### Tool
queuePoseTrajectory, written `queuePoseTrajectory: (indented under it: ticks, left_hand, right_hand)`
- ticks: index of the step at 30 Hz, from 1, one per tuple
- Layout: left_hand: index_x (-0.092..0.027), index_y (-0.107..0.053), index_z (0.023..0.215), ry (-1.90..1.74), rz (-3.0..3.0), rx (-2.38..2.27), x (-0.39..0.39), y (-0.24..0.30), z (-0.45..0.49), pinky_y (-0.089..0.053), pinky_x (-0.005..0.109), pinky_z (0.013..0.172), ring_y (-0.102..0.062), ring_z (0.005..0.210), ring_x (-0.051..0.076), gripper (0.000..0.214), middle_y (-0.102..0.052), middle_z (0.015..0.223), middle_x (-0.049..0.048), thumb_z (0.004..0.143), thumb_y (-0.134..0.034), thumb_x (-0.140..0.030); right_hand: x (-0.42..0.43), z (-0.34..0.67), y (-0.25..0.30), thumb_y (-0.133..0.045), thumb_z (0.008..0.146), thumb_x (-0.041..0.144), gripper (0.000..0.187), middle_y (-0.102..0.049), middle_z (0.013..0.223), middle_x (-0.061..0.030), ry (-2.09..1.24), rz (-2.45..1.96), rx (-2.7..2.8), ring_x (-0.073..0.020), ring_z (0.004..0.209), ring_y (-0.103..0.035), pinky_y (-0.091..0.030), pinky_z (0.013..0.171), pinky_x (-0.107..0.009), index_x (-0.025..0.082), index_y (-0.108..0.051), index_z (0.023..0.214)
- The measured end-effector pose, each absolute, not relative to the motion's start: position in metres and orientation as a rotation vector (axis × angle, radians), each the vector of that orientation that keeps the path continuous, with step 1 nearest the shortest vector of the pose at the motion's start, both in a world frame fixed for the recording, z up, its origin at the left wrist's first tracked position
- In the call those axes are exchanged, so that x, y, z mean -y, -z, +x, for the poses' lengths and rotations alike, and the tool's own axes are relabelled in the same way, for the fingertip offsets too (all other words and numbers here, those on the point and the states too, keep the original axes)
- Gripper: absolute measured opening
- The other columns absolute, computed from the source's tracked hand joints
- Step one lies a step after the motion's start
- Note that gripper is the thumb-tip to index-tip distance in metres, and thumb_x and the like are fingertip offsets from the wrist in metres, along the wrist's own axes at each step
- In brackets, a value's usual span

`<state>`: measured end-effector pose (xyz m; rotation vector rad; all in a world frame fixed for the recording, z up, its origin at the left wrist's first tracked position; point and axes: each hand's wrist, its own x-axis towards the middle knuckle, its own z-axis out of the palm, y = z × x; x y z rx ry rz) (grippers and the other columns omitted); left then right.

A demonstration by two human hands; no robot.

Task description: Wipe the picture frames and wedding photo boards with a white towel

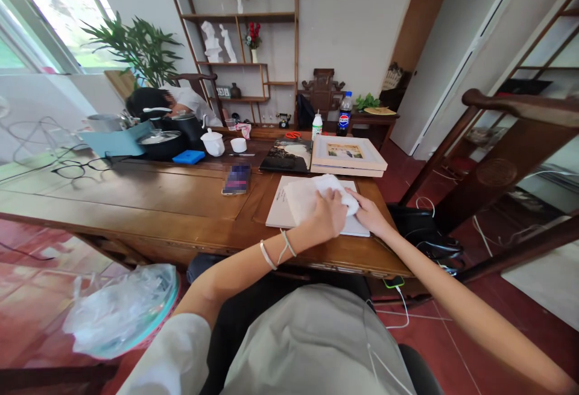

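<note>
A soft, bunched white cloth or tissue (335, 185) lies over an open-looking white booklet (277, 209) near the table's right end. My left hand (330, 214) presses down on it from the near side, fingers bent into its folds. From the right, my right hand (370, 214) grips its edge between thumb and fingers; the fingertips are partly hidden. A thinner, flatter off-white sheet (298, 199) spreads leftward from under the bunched part. Just beyond stand a white framed picture box (346, 157) and a dark-covered book (287, 155).
A phone (236, 179) and eyeglasses (79, 169) lie on the wooden table (181, 202). Behind are a white teapot (212, 142), cup (238, 145), milk bottle (317, 125) and cola bottle (344, 114). A person (181, 102) leans down across the table. A bag-lined basket (131, 310) stands left; a chair (493, 166) right.
</note>
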<state>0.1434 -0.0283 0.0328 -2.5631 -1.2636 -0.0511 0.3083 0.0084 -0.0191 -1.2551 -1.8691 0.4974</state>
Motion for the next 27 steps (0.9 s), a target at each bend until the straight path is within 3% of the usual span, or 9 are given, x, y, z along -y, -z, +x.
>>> queuePoseTrajectory:
  ticks: [5, 9, 13, 16, 20, 27]
  left_hand:
    - [-0.019, -0.060, 0.119, 0.059, -2.541, 1.291, 0.008, -0.032, 0.141, -0.031, 0.059, 0.104, -0.032, 0.134, 0.035, 0.037, -0.035, 0.147, 0.0127, 0.089, -0.039, -0.014]
    - [-0.017, -0.065, 0.112, 0.032, -2.595, 1.175, 0.051, -0.030, 0.138, -0.029, 0.061, 0.104, -0.032, 0.133, 0.039, 0.032, -0.036, 0.147, 0.0142, 0.084, -0.051, -0.020]
    - [-0.019, -0.069, 0.106, 0.072, -2.693, 1.020, 0.102, -0.031, 0.125, -0.029, 0.060, 0.103, -0.032, 0.133, 0.039, 0.031, -0.036, 0.147, 0.0123, 0.089, -0.044, -0.023]
    - [-0.019, -0.069, 0.104, 0.042, -2.782, 0.930, 0.114, -0.039, 0.108, -0.029, 0.054, 0.106, -0.029, 0.136, 0.035, 0.028, -0.034, 0.149, 0.0101, 0.086, -0.047, -0.022]
    - [-0.017, -0.065, 0.108, 0.038, -2.892, 0.907, 0.086, -0.055, 0.089, -0.030, 0.047, 0.108, -0.032, 0.135, 0.028, 0.033, -0.034, 0.148, 0.0099, 0.079, -0.051, -0.016]
    - [-0.013, -0.061, 0.110, 0.043, -2.834, 1.015, -0.004, -0.047, 0.077, -0.033, 0.044, 0.106, -0.029, 0.137, 0.024, 0.031, -0.032, 0.149, 0.0140, 0.086, -0.043, -0.014]
  right_hand:
    - [-0.009, 0.308, 0.020, -0.045, 0.078, 0.015, 0.053, -0.053, 0.136, -0.0053, -0.303, -1.265, 2.028, -0.0269, 0.130, -0.042, -0.032, 0.109, -0.046, 0.023, -0.052, 0.131]
    - [-0.015, 0.313, 0.024, -0.047, 0.078, 0.017, 0.048, -0.052, 0.137, -0.0076, -0.316, -1.250, 2.050, -0.0269, 0.131, -0.041, -0.031, 0.110, -0.047, 0.021, -0.059, 0.124]
    - [-0.019, 0.317, 0.029, -0.047, 0.077, 0.014, 0.050, -0.053, 0.136, -0.0049, -0.326, -1.217, 2.030, -0.0241, 0.132, -0.040, -0.029, 0.111, -0.048, 0.025, -0.060, 0.123]
    - [-0.019, 0.317, 0.032, -0.046, 0.079, 0.014, 0.047, -0.053, 0.136, -0.0057, -0.298, -1.218, 2.017, -0.0237, 0.131, -0.042, -0.030, 0.111, -0.048, 0.024, -0.060, 0.123]
    - [-0.018, 0.314, 0.032, -0.046, 0.078, 0.014, 0.047, -0.052, 0.136, -0.0073, -0.269, -1.248, 2.028, -0.0247, 0.131, -0.042, -0.029, 0.111, -0.048, 0.021, -0.060, 0.123]
    - [-0.015, 0.310, 0.030, -0.043, 0.085, 0.023, 0.042, -0.052, 0.136, -0.0096, -0.215, -1.288, 2.020, -0.0254, 0.131, -0.042, -0.028, 0.112, -0.047, 0.018, -0.060, 0.123]
